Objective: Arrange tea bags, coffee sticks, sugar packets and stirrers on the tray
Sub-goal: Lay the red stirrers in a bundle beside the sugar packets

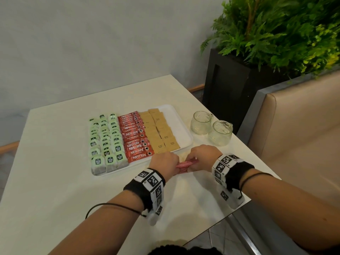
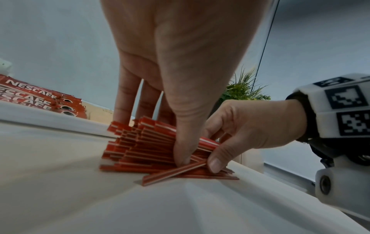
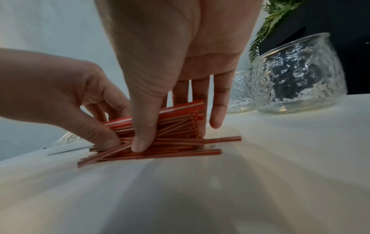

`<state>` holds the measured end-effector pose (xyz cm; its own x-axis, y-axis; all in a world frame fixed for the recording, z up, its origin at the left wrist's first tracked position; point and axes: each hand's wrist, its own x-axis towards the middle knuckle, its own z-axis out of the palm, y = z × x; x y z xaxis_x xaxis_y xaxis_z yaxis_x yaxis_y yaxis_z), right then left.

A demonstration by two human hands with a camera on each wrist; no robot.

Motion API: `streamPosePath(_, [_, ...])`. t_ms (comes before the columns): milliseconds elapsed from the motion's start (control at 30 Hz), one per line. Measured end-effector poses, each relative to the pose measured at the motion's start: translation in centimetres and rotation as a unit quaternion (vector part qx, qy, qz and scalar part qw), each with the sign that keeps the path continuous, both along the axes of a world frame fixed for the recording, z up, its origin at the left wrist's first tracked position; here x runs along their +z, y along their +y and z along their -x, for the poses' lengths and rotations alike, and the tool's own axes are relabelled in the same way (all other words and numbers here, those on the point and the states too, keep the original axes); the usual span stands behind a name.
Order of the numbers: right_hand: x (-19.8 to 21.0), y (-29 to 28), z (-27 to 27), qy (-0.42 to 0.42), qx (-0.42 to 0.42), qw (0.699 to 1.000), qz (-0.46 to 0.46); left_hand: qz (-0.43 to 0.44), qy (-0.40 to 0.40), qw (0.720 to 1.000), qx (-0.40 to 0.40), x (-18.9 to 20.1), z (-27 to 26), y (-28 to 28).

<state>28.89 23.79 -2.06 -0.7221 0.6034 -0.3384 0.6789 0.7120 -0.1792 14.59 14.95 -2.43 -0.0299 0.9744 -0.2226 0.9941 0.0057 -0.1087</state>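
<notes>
A white tray (image 1: pixel 181 126) holds rows of green tea bags (image 1: pixel 105 138), red coffee sticks (image 1: pixel 135 137) and brown sugar packets (image 1: pixel 160 131); its right strip is bare. Just in front of the tray's near edge a bundle of red-and-white stirrers (image 1: pixel 185 165) lies on the table. My left hand (image 1: pixel 163 162) grips the bundle's left end and my right hand (image 1: pixel 204 155) grips its right end. In both wrist views the thumbs press the near side of the stirrers (image 2: pixel 140 147) (image 3: pixel 180 126) and the fingers reach behind. A few stirrers lie skewed at the bottom.
Two textured glass jars (image 1: pixel 201 122) (image 1: pixel 220 133) stand on the table right of the tray. A black planter (image 1: pixel 230 85) with green ferns and a beige bench seat (image 1: pixel 294 135) lie beyond the table's right edge. A wall runs behind.
</notes>
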Motion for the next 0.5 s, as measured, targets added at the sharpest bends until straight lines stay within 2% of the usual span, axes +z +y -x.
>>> streamPosePath(200, [0.14,0.08,0.42,0.013,-0.005,1.000,0.010,-0.012,-0.009,1.000,0.005,0.25,0.21,0.00])
streamPosePath(500, [0.30,-0.76,0.99,-0.007,0.020,0.999,-0.026,-0.011,-0.018,1.000,0.000,0.24,0.61,0.12])
